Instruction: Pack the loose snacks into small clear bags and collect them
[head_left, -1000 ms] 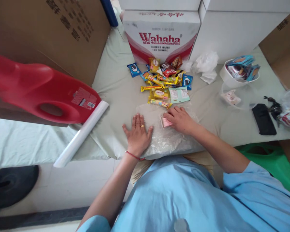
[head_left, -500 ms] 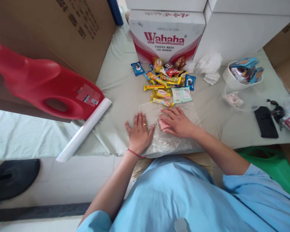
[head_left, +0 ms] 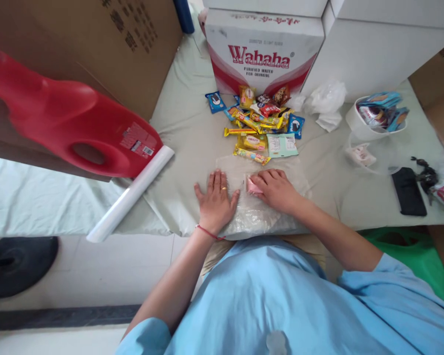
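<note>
My left hand [head_left: 217, 204] lies flat, fingers spread, on the table cloth at the left edge of a clear plastic sheet or bag [head_left: 259, 222]. Over the middle of that plastic, my right hand [head_left: 279, 191] is closed around a small pink block-like packet [head_left: 253, 185]. Its left end shows; the fingers hide the rest. Just beyond the plastic is a pile of wrapped snacks, with a yellow stick packet [head_left: 251, 156] and a pale green packet [head_left: 282, 145] nearest to my hands.
A white Wahaha carton [head_left: 262, 54] stands behind the snacks. Leftward are a red plastic jug-like container [head_left: 107, 133] and a white roll [head_left: 133, 193]. Rightward are crumpled white plastic [head_left: 325, 96], a white tub of packets [head_left: 355, 118], a transparent lid [head_left: 387, 155] and a black phone [head_left: 409, 191].
My right hand has shifted slightly right and its fingers have drawn in, so more of the pink packet shows. My left hand stays flat. The whole view has moved a little.
</note>
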Tool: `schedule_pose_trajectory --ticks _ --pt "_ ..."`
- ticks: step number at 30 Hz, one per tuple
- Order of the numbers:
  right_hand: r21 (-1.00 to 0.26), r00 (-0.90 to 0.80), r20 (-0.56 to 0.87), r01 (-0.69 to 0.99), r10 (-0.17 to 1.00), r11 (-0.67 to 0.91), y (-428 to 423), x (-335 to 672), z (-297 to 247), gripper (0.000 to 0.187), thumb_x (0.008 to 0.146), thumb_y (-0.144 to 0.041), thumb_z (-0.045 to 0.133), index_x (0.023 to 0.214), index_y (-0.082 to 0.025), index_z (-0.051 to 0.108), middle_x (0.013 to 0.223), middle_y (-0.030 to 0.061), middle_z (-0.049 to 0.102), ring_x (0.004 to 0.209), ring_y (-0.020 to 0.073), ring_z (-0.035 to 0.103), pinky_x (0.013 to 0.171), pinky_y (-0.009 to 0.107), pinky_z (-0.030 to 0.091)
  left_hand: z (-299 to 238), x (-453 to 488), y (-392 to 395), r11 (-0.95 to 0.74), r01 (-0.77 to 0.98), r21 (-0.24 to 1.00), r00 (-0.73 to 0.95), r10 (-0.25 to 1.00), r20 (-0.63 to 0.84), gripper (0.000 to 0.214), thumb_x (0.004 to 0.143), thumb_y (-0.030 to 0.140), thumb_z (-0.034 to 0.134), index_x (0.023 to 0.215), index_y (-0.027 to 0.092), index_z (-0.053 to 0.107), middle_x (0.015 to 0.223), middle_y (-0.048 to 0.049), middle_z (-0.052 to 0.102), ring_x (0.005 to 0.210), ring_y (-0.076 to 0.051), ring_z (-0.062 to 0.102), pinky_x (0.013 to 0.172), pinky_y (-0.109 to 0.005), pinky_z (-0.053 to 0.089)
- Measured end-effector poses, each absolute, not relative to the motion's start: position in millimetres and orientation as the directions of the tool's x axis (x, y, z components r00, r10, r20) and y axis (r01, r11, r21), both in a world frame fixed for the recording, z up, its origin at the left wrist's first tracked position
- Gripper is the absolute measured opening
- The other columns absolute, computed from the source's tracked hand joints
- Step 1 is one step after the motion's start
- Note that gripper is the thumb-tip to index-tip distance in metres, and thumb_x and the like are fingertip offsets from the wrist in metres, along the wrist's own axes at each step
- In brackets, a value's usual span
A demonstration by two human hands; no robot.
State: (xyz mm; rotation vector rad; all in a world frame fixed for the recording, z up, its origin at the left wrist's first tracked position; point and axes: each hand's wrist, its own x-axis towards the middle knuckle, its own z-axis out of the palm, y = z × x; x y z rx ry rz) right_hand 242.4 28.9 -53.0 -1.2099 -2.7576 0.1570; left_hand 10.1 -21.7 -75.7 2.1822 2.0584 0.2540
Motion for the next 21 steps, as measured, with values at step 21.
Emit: schedule_pose_trajectory --ticks 21 --pt "-0.2 -0.618 0.089 0.758 0.782 0.621 26 245 -41 0.039 0.109 -0.037 0.056 0.139 -0.014 0.067 0.135 0.0193 0.071 0.123 0.0353 0.056 0.105 0.051 0.04 -71 12 -22 -0.023 0.985 0.17 0.026 1.0 -0.015 0.074 0.111 0.054 0.031 0.17 0.01 0.034 0.179 -0.019 0.031 0.168 -0.033 0.029 0.134 -0.075 0.01"
